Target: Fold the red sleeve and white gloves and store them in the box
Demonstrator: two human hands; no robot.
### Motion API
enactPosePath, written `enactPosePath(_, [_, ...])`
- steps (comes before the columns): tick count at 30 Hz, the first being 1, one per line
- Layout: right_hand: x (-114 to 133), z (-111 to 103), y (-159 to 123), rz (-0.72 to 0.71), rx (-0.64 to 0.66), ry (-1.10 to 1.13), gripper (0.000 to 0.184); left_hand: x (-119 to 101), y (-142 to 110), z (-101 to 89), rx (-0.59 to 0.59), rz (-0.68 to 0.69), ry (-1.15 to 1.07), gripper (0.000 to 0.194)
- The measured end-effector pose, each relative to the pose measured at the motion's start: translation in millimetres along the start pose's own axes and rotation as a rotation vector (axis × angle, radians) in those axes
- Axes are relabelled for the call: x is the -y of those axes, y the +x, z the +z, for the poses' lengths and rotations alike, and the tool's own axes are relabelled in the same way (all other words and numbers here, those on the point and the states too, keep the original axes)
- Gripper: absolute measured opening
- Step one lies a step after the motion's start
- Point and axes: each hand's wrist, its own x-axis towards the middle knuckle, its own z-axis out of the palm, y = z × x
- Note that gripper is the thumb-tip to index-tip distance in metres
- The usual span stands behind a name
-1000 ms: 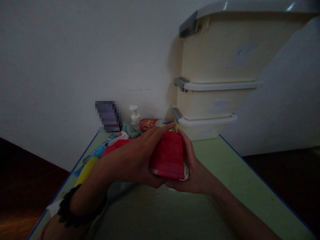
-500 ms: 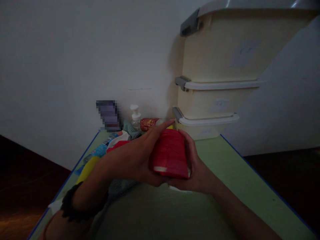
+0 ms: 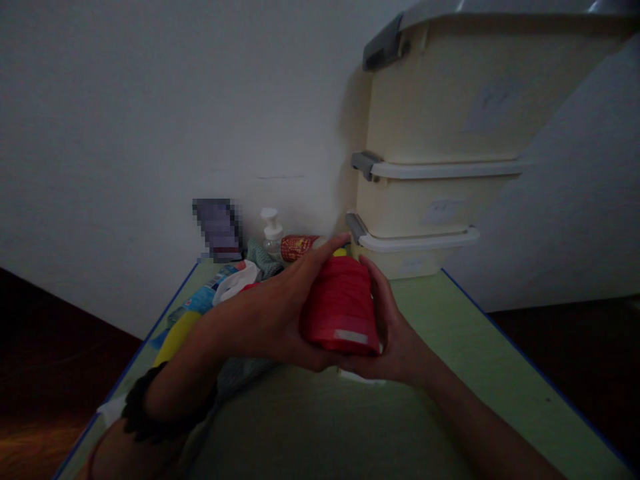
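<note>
I grip a red bundle (image 3: 343,303) with both hands over the green bench (image 3: 425,427), in front of the stack of pale lidded boxes (image 3: 425,120) and a little to its left. My left hand (image 3: 280,317) is curved around the bundle's left side, its fingers reaching along the top toward the stack; my right hand (image 3: 395,333) cups the other side, and the lower edge lies above my thumbs. A pale strip shows on the face toward me. I cannot tell whether the bundle touches the bench. A bit of something white (image 3: 363,378) shows just under my right hand, nearer me than the stack. Left of the stack lies a red-patterned item (image 3: 299,247), then a pump bottle (image 3: 271,230) and, farther left, a dark upright thing (image 3: 220,230) blurred into squares. Well left of the stack and nearer me are a blue packet (image 3: 205,297) and something yellow (image 3: 177,337), partly hidden by my forearm with its black wristband (image 3: 165,410).
</note>
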Motion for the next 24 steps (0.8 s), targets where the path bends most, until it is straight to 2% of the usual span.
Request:
enactPosePath(5, [3.9, -0.1, 1.1, 0.021, 0.037, -0.097, 0.112, -2.4, 1.1, 2.0, 0.024, -0.006, 0.066, 0.114])
enactPosePath(12, [1.3, 1.4, -0.8, -0.017, -0.030, 0.037, 0.111, 1.4, 0.1, 0.7, 0.008, 0.026, 0.013, 0.120])
enactPosePath(18, [5.0, -0.2, 0.0, 0.044, 0.059, -0.076, 0.120, -0.2, 0.2, 0.1, 0.044, 0.028, 0.096, 0.116])
enactPosePath(24, [3.9, 4.0, 0.0, 0.016, -0.048, 0.059, 0.115, -1.0, -1.6, -2.1, 0.041, 0.023, 0.086, 0.120])
